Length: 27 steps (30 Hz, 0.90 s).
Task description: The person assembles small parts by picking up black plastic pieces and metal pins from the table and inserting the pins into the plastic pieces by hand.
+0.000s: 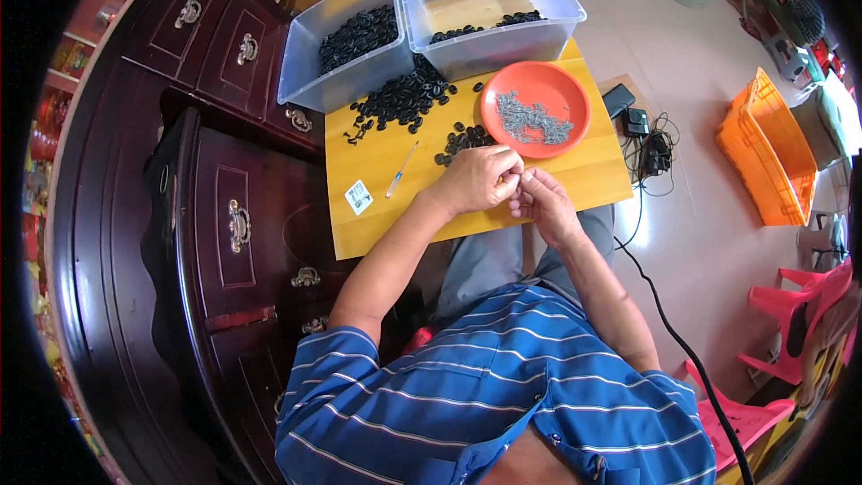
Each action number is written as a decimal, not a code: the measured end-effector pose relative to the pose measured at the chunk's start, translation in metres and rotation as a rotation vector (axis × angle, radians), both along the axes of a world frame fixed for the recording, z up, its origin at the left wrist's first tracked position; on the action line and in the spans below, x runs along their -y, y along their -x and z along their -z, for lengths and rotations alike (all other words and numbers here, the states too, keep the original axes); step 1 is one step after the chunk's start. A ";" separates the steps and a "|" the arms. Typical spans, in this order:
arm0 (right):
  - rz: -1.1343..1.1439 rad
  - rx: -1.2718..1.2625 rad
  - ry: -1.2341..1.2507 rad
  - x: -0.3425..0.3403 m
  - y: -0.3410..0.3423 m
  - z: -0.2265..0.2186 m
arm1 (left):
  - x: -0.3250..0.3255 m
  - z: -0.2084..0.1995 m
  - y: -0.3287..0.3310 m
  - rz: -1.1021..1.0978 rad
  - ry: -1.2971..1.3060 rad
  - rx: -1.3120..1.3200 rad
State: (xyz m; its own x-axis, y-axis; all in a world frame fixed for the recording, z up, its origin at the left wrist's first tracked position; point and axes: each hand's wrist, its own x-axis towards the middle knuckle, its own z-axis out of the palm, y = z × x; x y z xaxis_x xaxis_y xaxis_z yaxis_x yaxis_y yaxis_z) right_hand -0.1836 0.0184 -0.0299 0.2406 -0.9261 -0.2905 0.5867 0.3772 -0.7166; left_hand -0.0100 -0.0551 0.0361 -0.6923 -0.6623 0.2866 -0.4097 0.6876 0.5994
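My left hand (pixel 478 180) and my right hand (pixel 546 201) meet over the near edge of the yellow table (pixel 368 238). Both have their fingers pinched together, and whatever they hold is too small or hidden to make out. Just beyond them an orange-red plate (pixel 582 117) carries a heap of small grey metal pieces (pixel 534 119). Beside my left hand lies a small pile of black oval parts (pixel 462 141). Farther back, a larger pile of similar black parts (pixel 400 101) spreads out in front of the bins.
Two clear plastic bins (pixel 301 67) (pixel 494 47) holding black parts stand at the back. A thin pen-like stick (pixel 401 171) and a white printed label (pixel 358 198) lie at left. Dark wooden drawers (pixel 229 216) border the left side. Cables (pixel 660 153) and an orange crate (pixel 763 153) are at right.
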 end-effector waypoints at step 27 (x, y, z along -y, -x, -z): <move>-0.135 -0.222 0.081 0.006 -0.002 -0.001 | -0.027 0.020 -0.022 -0.175 -0.360 -0.288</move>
